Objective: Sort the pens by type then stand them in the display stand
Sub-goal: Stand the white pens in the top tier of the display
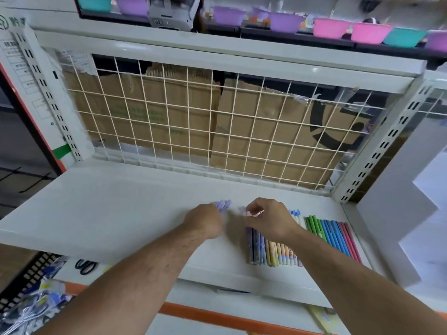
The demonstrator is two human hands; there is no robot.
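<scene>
L hand point(205, 221) grips lilac plastic pens point(223, 204) | R hand point(268, 220), at its 3 o'clock, pinches a pink-tipped pen point(255, 213) | white metal shelf point(108, 201)

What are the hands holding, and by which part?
Left hand grips lilac pens just below their tips. Right hand pinches a pink item, too hidden to tell where.
</scene>
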